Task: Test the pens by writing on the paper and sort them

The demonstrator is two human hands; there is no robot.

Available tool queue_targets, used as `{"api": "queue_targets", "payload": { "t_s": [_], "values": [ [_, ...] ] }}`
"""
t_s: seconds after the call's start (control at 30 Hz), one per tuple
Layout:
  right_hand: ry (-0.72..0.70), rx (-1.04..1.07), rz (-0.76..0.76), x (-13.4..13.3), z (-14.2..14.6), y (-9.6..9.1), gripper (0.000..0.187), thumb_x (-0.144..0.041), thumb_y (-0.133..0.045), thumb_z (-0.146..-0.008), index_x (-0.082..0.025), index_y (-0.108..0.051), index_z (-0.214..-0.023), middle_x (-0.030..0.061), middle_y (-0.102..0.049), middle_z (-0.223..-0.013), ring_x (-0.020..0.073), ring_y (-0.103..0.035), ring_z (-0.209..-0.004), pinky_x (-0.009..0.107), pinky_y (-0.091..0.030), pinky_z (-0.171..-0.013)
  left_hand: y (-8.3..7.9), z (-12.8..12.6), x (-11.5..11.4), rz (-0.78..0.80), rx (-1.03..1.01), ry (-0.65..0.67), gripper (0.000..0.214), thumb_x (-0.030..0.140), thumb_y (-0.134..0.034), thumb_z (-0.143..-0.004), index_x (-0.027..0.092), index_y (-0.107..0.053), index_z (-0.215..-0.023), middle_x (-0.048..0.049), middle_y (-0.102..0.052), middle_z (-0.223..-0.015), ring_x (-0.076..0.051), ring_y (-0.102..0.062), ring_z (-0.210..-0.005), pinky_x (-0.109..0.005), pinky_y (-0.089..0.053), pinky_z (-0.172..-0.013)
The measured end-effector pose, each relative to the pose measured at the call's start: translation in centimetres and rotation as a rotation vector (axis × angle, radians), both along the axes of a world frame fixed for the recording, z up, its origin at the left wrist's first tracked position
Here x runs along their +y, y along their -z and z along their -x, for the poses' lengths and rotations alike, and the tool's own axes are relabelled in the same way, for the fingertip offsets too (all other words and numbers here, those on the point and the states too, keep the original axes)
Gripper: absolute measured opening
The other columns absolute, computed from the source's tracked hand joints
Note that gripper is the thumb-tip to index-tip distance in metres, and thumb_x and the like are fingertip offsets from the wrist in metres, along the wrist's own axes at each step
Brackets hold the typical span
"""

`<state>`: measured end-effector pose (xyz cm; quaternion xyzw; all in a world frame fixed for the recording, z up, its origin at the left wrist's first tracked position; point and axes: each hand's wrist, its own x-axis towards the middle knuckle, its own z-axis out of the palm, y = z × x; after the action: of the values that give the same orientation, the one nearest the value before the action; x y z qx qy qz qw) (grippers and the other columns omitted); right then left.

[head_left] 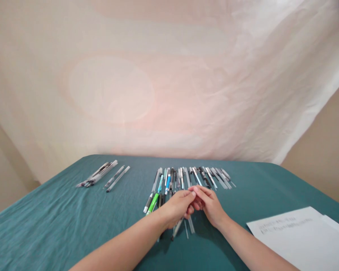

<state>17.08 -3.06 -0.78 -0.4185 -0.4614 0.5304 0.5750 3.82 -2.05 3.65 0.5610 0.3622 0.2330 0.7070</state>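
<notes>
While a pale, wrinkled sheet [169, 94] hangs across the back, the worktop [59, 226] under its teal cloth carries everything else: white paper [299, 237] at the near right corner, a long row of pens [192, 177] laid side by side in the middle, and a smaller bunch of pens [101, 175] well apart to the left. The left hand [176, 207] and right hand [210, 205] meet fingertip to fingertip over the near end of the row, fingers curled inward. Whether either grip is closed on a pen I cannot tell, since the fingers hide what lies between them. A few loose pens [190, 226] poke out beneath the hands, and a green pen [152, 203] lies just beside the left hand. These pens look light, stiff and smooth, likely to roll, and are best pinched mid-barrel between thumb and forefinger. No cup, box or tray shows; every pen lies loose on the cloth.
</notes>
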Motion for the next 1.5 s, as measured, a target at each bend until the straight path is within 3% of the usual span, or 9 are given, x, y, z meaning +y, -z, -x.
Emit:
{"api": "queue_targets", "payload": {
  "t_s": [0.17,0.37,0.53,0.7,0.87,0.97,1.17,1.33,1.5],
  "values": [
    [-0.013,-0.008,-0.009,0.0,0.1,0.0,0.034,-0.045,-0.055,-0.077,-0.013,-0.064,-0.073,-0.0061,-0.036,-0.043,0.0059,-0.031,-0.040,0.020,-0.022,-0.040,-0.1,-0.3,-1.0,0.132,-0.035,-0.044,0.033,0.049,-0.044,-0.078,0.016,-0.046,-0.076,0.0077,-0.034,-0.056,-0.002,-0.019,-0.040,-0.018,-0.008,-0.039],
    [-0.018,-0.076,-0.015,0.1,0.1,-0.1,0.038,-0.048,-0.057,-0.074,-0.013,-0.059,-0.059,-0.0044,-0.042,-0.050,0.0056,-0.030,-0.044,0.020,-0.022,-0.042,0.2,0.0,-1.1,0.198,-0.027,-0.071,0.031,0.051,-0.044,-0.078,0.020,-0.041,-0.080,0.0105,-0.026,-0.053,-0.001,-0.016,-0.038,-0.019,-0.005,-0.041],
    [-0.004,-0.072,0.010,0.1,0.1,-0.1,0.038,-0.051,-0.057,-0.072,-0.014,-0.064,-0.067,-0.0049,-0.040,-0.048,0.0062,-0.030,-0.044,0.020,-0.021,-0.042,0.1,0.0,-1.1,0.199,-0.008,-0.069,0.034,0.055,-0.043,-0.077,0.022,-0.041,-0.088,0.0112,-0.026,-0.052,-0.001,-0.015,-0.036,-0.018,-0.006,-0.041],
    [-0.004,0.026,0.051,0.3,0.2,-0.2,0.038,-0.049,-0.058,-0.073,-0.012,-0.065,-0.079,-0.0053,-0.039,-0.044,0.0060,-0.030,-0.041,0.019,-0.021,-0.040,-0.2,0.1,-1.2,0.163,-0.005,-0.058,0.039,0.058,-0.045,-0.075,0.019,-0.044,-0.078,0.0106,-0.025,-0.051,-0.002,-0.016,-0.038,-0.019,-0.007,-0.041],
    [0.138,0.176,0.091,0.9,-0.4,0.0,0.039,-0.050,-0.058,-0.071,-0.015,-0.063,-0.087,-0.0008,-0.054,-0.066,0.0055,-0.038,-0.043,0.019,-0.030,-0.039,-0.2,1.0,-0.1,0.197,-0.062,-0.079,0.041,0.056,-0.046,-0.075,0.016,-0.049,-0.085,0.0080,-0.035,-0.053,-0.003,-0.023,-0.039,-0.017,-0.011,-0.039],
    [0.186,0.061,0.047,1.2,-0.6,0.3,0.038,-0.050,-0.058,-0.071,-0.015,-0.061,-0.085,-0.0004,-0.056,-0.068,0.0063,-0.042,-0.043,0.020,-0.035,-0.039,-0.4,1.6,1.0,0.223,-0.140,-0.179,0.034,0.044,-0.043,-0.081,0.012,-0.052,-0.085,0.0042,-0.040,-0.056,-0.005,-0.034,-0.042,-0.017,-0.019,-0.039],
    [0.123,-0.301,-0.004,1.3,0.1,1.2,0.036,-0.048,-0.061,-0.067,-0.017,-0.054,-0.082,-0.0043,-0.054,-0.054,0.0092,-0.048,-0.040,0.020,-0.039,-0.036,-1.2,2.1,2.1,0.263,-0.262,-0.339,0.021,0.022,-0.039,-0.084,0.010,-0.056,-0.087,0.0007,-0.044,-0.059,-0.006,-0.042,-0.046,-0.016,-0.026,-0.039],
    [0.159,-0.478,-0.016,1.5,0.2,1.5,0.030,-0.046,-0.058,-0.070,-0.017,-0.053,-0.071,-0.0038,-0.051,-0.048,0.0094,-0.047,-0.038,0.019,-0.037,-0.033,-1.4,2.2,2.1,0.271,-0.298,-0.359,0.021,0.020,-0.040,-0.083,0.008,-0.057,-0.088,0.0004,-0.044,-0.060,-0.006,-0.043,-0.047,-0.015,-0.028,-0.038],
    [0.158,-0.605,-0.032,1.6,0.0,1.6,0.026,-0.041,-0.050,-0.076,-0.016,-0.056,-0.076,-0.0025,-0.054,-0.051,0.0092,-0.047,-0.037,0.019,-0.036,-0.033,-1.2,2.2,2.0,0.263,-0.303,-0.357,0.021,0.018,-0.040,-0.082,0.008,-0.057,-0.088,0.0003,-0.044,-0.060,-0.005,-0.043,-0.048,-0.014,-0.029,-0.038]
  ]
}}
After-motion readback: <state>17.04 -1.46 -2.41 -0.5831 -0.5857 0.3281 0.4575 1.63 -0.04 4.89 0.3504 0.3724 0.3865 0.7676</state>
